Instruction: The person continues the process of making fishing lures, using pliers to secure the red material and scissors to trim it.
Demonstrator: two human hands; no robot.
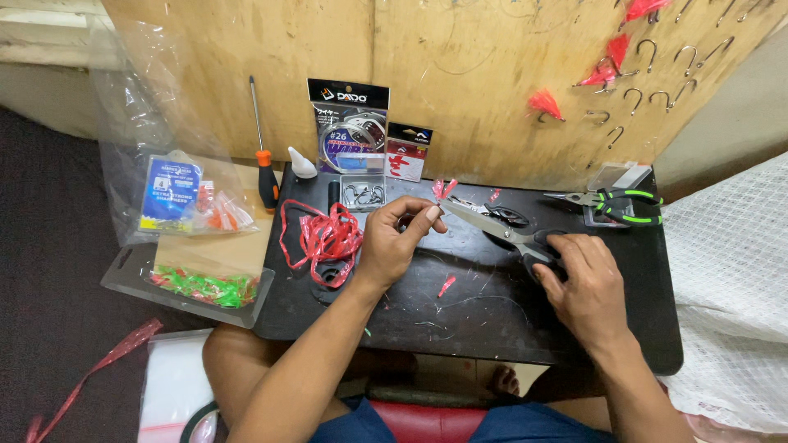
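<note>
Scissors [502,230] sat in our right hand [584,289], fingers wrapped shut on the handles, blades parted toward the red tuft [443,189] pinched at our left hand's [394,243] closed fingertips. Steady trimming, we judged, called for a tuft held taut and blades closing just beyond those fingertips. Farther off lay red ribbon [322,236] and pliers [611,203].

Plywood wall [460,90], dark floor [49,271]
</note>
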